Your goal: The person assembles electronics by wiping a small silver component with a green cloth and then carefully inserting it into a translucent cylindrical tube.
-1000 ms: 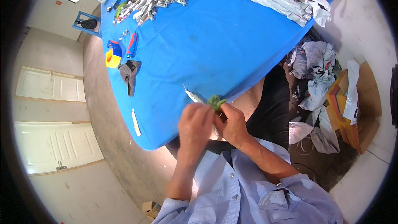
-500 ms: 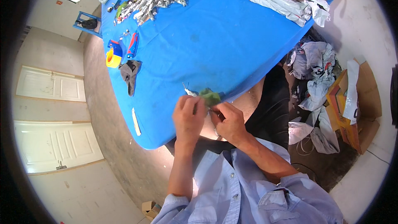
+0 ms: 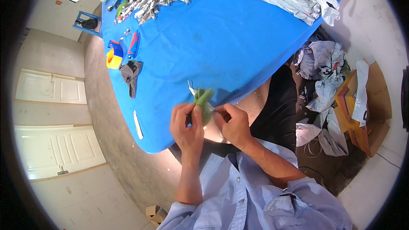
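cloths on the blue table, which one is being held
The green cloth, pinched with a thin metal tool by the left hand and right hand. The dark grey cloth lies untouched beside the yellow tape roll.

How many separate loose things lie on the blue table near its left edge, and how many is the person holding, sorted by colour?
Green: 1, the green pad pinched by the left hand, with the right hand beside it.
Yellow and blue: 1, the tape dispenser.
Red and blue: 1, the handled tool.
Dark grey: 1, the rag.
White: 1, the narrow strip.
Total: 5
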{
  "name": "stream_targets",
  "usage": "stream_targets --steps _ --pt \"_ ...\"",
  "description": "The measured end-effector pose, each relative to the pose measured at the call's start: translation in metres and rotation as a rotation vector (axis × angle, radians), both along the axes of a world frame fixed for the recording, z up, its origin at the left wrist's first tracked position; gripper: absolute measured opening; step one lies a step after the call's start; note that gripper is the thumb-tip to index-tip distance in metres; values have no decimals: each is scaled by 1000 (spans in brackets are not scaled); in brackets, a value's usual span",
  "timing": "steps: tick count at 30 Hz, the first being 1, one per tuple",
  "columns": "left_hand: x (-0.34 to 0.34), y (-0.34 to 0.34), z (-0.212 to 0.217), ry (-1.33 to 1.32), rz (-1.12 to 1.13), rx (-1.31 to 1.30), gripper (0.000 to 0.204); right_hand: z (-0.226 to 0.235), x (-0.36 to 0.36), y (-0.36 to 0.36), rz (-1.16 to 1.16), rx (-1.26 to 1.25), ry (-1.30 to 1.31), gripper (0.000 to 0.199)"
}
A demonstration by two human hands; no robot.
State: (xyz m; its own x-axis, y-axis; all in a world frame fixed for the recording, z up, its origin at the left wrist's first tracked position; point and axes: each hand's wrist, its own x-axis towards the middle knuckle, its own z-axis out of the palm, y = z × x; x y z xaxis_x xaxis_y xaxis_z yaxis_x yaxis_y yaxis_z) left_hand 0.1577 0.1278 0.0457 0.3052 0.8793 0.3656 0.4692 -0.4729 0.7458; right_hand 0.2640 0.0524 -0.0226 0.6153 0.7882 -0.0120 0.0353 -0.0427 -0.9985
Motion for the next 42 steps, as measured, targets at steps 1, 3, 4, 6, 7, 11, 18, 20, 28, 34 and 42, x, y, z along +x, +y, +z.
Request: stream_targets --steps 1,3,4,6,7,11,18,20,28,34,42 --pt "-3 -3 -2 -31 14 -21 12 1 0 0 8 -25 100 10" --pt "-4 -2 -2 -43 31 -36 13 2 2 -1 21 -52 168 10" --pt "-5 0 1 -21 34 -28 14 4 3 0 28 -51 139 10" --pt "-5 3 4 0 42 -28 15 3 1 0 15 -13 31 10" --pt "-4 3 4 -3 46 -37 14 0 0 0 -6 23 -52 10" --pt "3 4 -1 33 36 -5 13 -3 -5 0 -32 94 -162 10" --pt "13 5 -31 111 5 202 14 -1 -3 -3 7 23 -173 18" --pt "12 7 -32 153 7 236 15 -2 -4 -3 9 38 -162 19" --pt "17 20 -33 168 -13 271 14 -6 -1 -3 6 75 -298 14" --pt "17 25 -33 151 -7 269 13 -2 0 -2 -7 93 -308 13" --pt "5 58 -32 126 82 301 11 -3 1 -6 -2 91 -295 9"
